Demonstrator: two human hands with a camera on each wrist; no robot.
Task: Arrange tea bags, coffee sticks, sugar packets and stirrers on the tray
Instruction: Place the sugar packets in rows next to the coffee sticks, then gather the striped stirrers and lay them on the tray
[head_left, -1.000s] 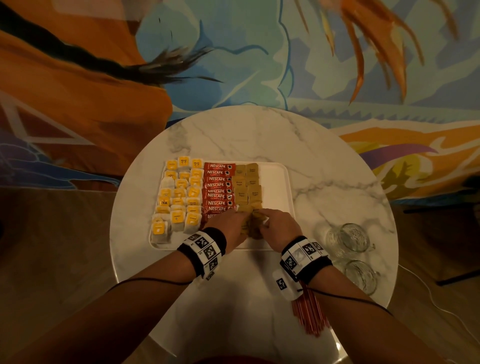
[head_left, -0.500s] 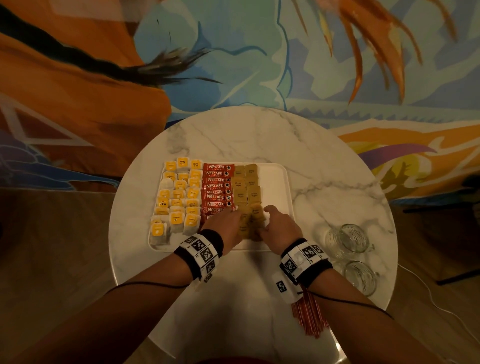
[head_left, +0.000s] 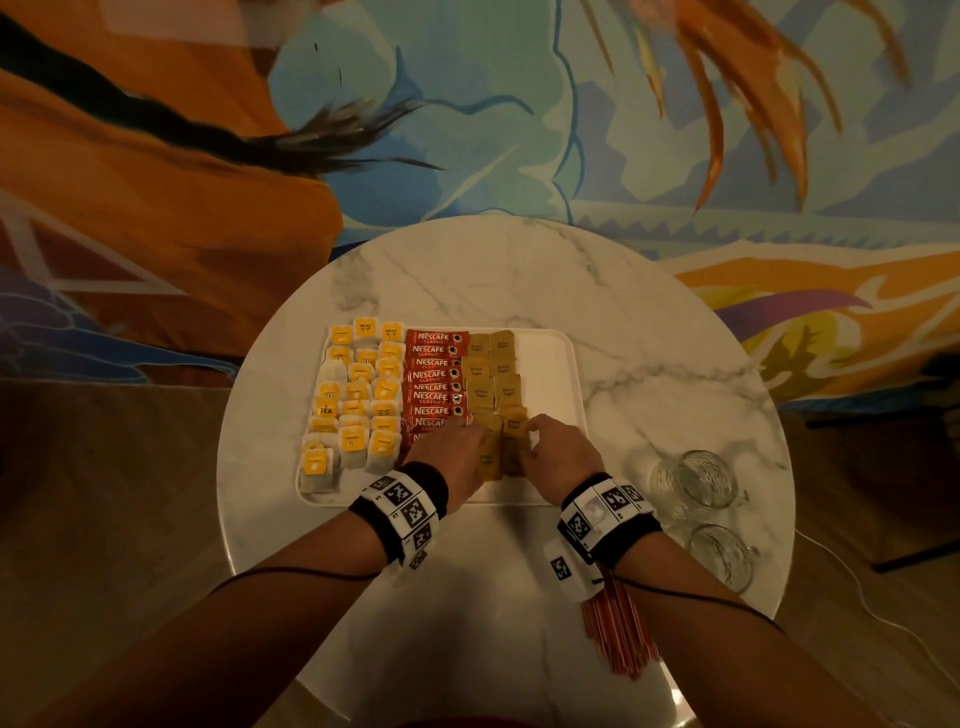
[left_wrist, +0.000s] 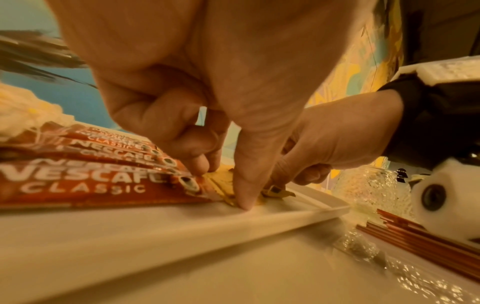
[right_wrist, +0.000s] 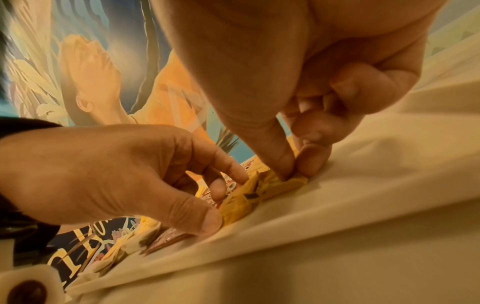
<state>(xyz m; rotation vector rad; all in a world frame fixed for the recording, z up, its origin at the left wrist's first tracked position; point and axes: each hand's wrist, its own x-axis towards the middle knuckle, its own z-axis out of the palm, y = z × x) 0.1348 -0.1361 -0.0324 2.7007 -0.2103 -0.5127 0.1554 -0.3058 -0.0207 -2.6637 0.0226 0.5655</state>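
Observation:
A white tray on the marble table holds yellow-tagged tea bags at the left, red coffee sticks in the middle and two columns of brown sugar packets beside them. Both hands work at the near end of the sugar columns. My left hand has its thumb down at the packets' near edge and its curled fingertips on top of them. My right hand pinches the edge of a sugar packet between thumb and forefinger. Red stirrers lie on the table under my right forearm.
Two clear glass mugs stand on the table to the right of the tray. The tray's right strip is bare white. The round table ends close behind the tray, with a painted wall beyond.
Both hands have shifted slightly away from me over the near sugar packets and parted a little, so the packets between them now show as two columns.

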